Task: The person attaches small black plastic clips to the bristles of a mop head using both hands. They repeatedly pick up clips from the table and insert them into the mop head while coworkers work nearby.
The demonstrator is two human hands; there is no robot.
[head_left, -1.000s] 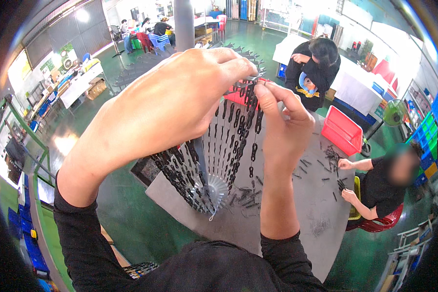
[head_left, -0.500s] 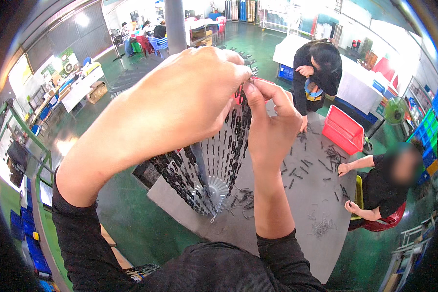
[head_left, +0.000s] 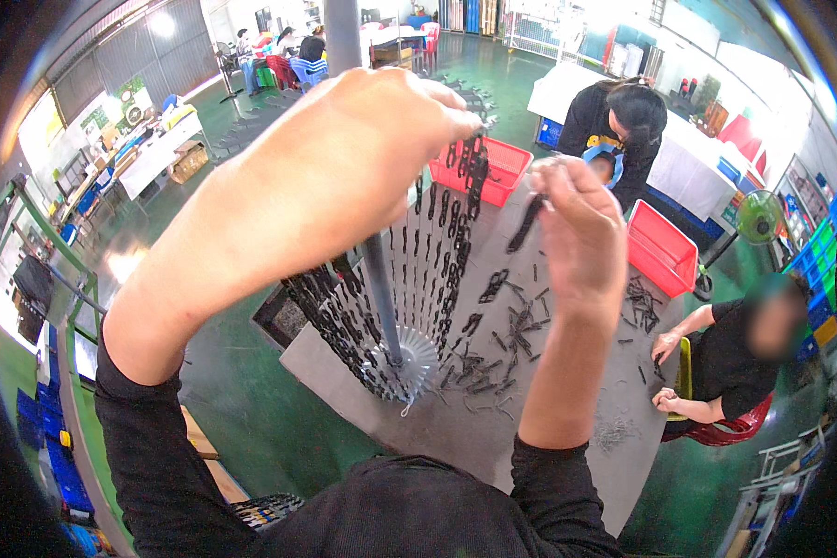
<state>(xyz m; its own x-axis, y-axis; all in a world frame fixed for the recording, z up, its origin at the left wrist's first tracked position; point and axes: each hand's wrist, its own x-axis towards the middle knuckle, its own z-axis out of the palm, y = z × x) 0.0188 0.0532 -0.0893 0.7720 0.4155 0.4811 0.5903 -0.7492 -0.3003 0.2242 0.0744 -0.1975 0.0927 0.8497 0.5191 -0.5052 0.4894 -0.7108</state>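
Note:
My left hand [head_left: 372, 139] is raised at the rim of a dark toothed upper disc [head_left: 256, 126]. Its fingers are pinched together beside the tops of black chain strands [head_left: 475, 181]; what lies between the fingertips is hidden. To the right, my right hand [head_left: 581, 223] pinches the end of a black chain strand [head_left: 526, 225], slightly blurred. That strand appears to slant down in spaced links toward a silvery toothed lower disc [head_left: 420, 358]. Many more black strands run between the two discs around a grey upright pole [head_left: 381, 288].
A grey tabletop [head_left: 567, 409] carries loose black links [head_left: 521, 325] and a small heap of metal bits [head_left: 614, 432]. Red baskets [head_left: 662, 246] stand at its far side. One person [head_left: 614, 130] stands opposite; another [head_left: 735, 344] sits at the right, handling black pieces.
My right hand has moved right and slightly down, away from my left hand, drawing a chain strand outward. My left hand stays near the disc rim. The standing person's hands have shifted.

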